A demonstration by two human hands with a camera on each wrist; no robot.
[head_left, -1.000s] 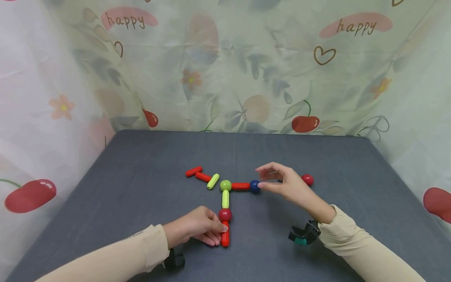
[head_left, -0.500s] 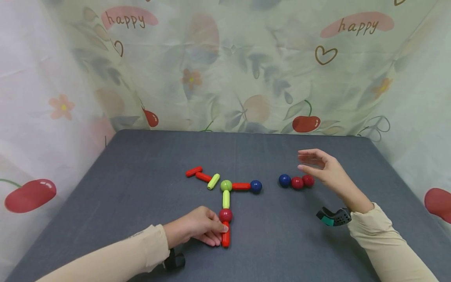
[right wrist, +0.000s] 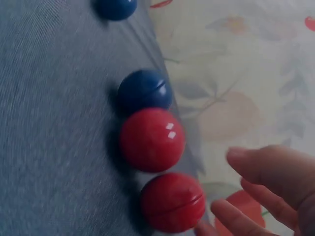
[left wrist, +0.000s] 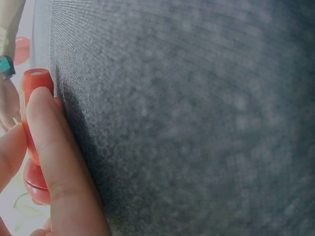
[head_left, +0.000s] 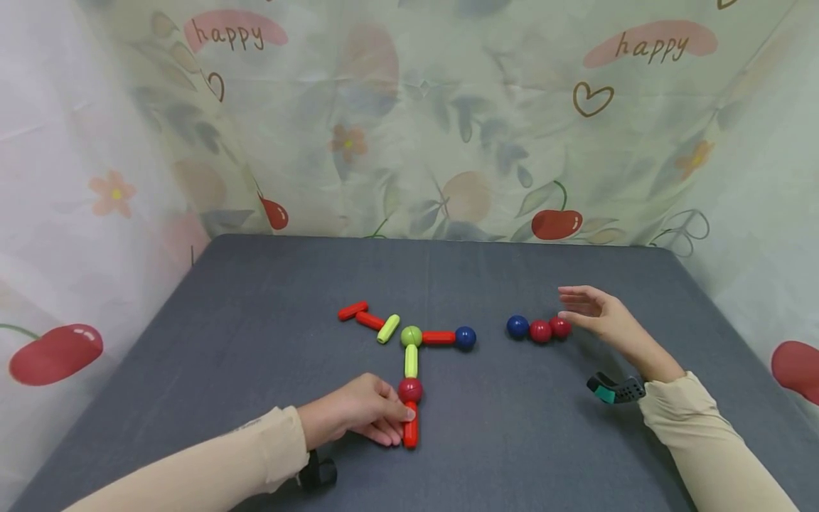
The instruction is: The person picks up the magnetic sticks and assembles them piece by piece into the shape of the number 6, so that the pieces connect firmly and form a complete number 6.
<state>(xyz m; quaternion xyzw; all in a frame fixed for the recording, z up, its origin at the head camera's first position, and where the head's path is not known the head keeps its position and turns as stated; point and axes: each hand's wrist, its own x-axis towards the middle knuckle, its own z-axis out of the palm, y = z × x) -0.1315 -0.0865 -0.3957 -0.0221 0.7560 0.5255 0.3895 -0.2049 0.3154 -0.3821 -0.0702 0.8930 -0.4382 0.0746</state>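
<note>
My left hand (head_left: 358,410) pinches a red magnetic rod (left wrist: 37,80) between thumb and fingers; a silver disc shows at its free end. That rod joins a red ball (head_left: 410,390), then a yellow-green rod (head_left: 411,361), a green ball (head_left: 411,336), a red rod (head_left: 438,338) and a blue ball (head_left: 465,338) in one angled chain. My right hand (head_left: 604,320) hovers at the rightmost red ball (right wrist: 172,202), fingers loosely bent and holding nothing. Whether a fingertip touches that ball, I cannot tell. Beside it sit another red ball (right wrist: 152,140) and a blue ball (right wrist: 145,90).
Left of the green ball lie two loose red rods (head_left: 352,310) and a loose yellow-green rod (head_left: 387,328), end to end or nearly so. A dark grey cloth covers the table (head_left: 256,299). Patterned curtains (head_left: 422,128) stand behind it and at both sides.
From the chain's blue ball my right hand has moved right, then lowered to the rightmost red ball. The loose balls came into view. My left hand keeps its pinch on the red magnetic rod.
</note>
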